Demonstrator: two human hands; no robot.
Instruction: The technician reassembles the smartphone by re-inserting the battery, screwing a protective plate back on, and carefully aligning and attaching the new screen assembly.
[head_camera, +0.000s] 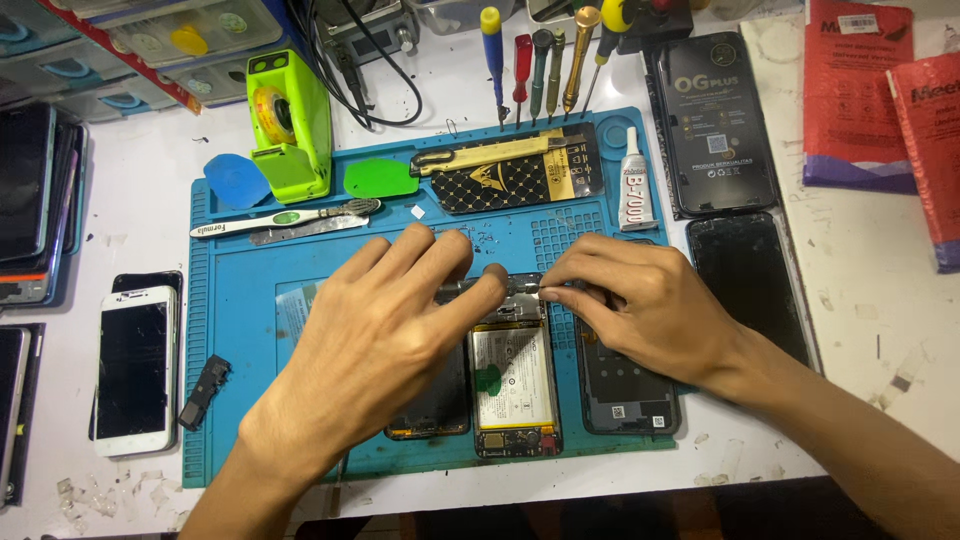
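An opened phone (512, 385) lies face down on the blue work mat (240, 330), its white battery and bottom board exposed. My left hand (380, 330) rests over its upper left, thumb pressed on the top edge. My right hand (640, 300) pinches a small metal tool, likely tweezers (553, 290), at the phone's top right. A dark screen panel (440, 405) lies partly under my left hand. The phone's back cover (625, 395) lies under my right wrist.
A green tape dispenser (290, 125), toothbrush (285, 218), picks, a boxed screen protector (515, 172) and a glue tube (635, 185) line the mat's far side. Screwdrivers (540, 65) stand behind. Phones lie left (132, 370) and right (745, 275). Red packets (860, 90) sit far right.
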